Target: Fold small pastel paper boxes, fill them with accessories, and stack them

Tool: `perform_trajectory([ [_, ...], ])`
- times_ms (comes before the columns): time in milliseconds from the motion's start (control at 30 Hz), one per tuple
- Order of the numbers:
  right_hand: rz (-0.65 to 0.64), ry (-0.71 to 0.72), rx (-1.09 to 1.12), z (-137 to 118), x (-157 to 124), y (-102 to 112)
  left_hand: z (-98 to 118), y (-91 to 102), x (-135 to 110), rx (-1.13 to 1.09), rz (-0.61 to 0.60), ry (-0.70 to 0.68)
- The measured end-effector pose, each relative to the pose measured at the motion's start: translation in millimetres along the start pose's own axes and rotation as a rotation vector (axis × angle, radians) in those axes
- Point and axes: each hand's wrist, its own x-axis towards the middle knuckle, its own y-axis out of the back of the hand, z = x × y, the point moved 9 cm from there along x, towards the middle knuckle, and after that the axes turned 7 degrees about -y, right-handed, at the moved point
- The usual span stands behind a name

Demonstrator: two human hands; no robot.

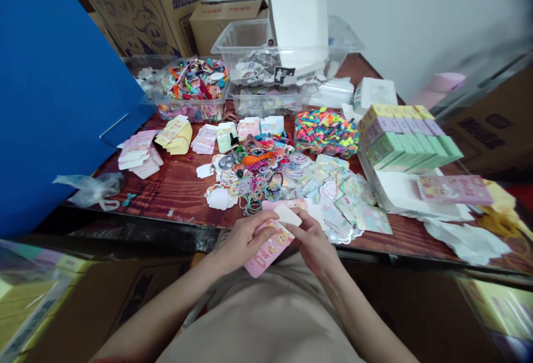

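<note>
"From the head view, what's held?"
"A pink printed card [270, 249], its long axis slanting up toward the right hand [312, 241]. The left hand [245, 239] curls round it, gripping."
"And the right?"
"Pinching a white card [288, 215] just above."

Dark Chinese characters run across a brown cardboard carton [175, 2] at the back of the table, warped by the lens and not reliably legible, with similar dark lettering on a brown carton [478, 132] at right. A glossy pink rectangular card [270, 252] shows a printed "50", while a small black label [284, 75] on a clear plastic bin [250, 41] stays unreadable.
</note>
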Motion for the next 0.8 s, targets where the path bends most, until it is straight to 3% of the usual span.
perform_trajectory([
  [100,0.023,0.339,-0.329,-33.1,-14.4,-6.7,-6.8,6.5,-3.7,0.096,0.032,0.085],
  [167,0.017,0.456,-0.473,-44.1,-23.0,-14.0,-9.4,9.8,-5.7,0.090,0.080,0.117],
  [233,0.029,0.439,-0.507,-44.2,-23.4,-15.2,-10.6,9.2,-6.7,0.099,0.093,0.127],
  [433,0.070,0.211,-0.369,-23.2,-9.1,-4.2,-11.0,4.2,-8.5,0.216,0.046,0.138],
  [600,-0.084,0.337,-0.537,-30.2,-13.5,-18.1,-13.5,5.5,-10.3,0.224,0.020,0.143],
  [800,-0.232,0.348,-0.693,-27.4,-33.9,-51.5,-16.1,20.8,-28.1,-0.040,0.199,0.220],
])
